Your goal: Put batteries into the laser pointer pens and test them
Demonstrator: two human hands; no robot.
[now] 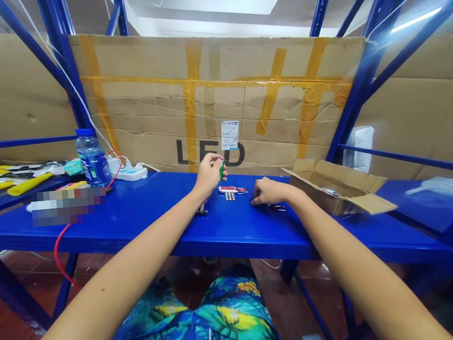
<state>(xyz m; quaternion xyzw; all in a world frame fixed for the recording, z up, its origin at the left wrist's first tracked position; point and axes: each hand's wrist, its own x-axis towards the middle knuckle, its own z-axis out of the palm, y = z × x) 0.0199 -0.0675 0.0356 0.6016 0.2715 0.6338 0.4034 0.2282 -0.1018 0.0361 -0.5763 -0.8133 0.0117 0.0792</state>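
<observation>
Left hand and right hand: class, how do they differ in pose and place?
The left hand is raised above the blue table, while the right hand is down at its surface. The left hand holds a green item; the right hand is beside red items, its grip hidden. The right hand is nearer the open carton than the left hand. Both are bare.

two hands (pixel 208 172), one bottle (pixel 92 161) (and one open carton (pixel 319 192)).

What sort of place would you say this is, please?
Probably a small workshop or storeroom: a blue metal-framed workbench with blue uprights, a large taped cardboard sheet behind it, and an open carton on top.
</observation>
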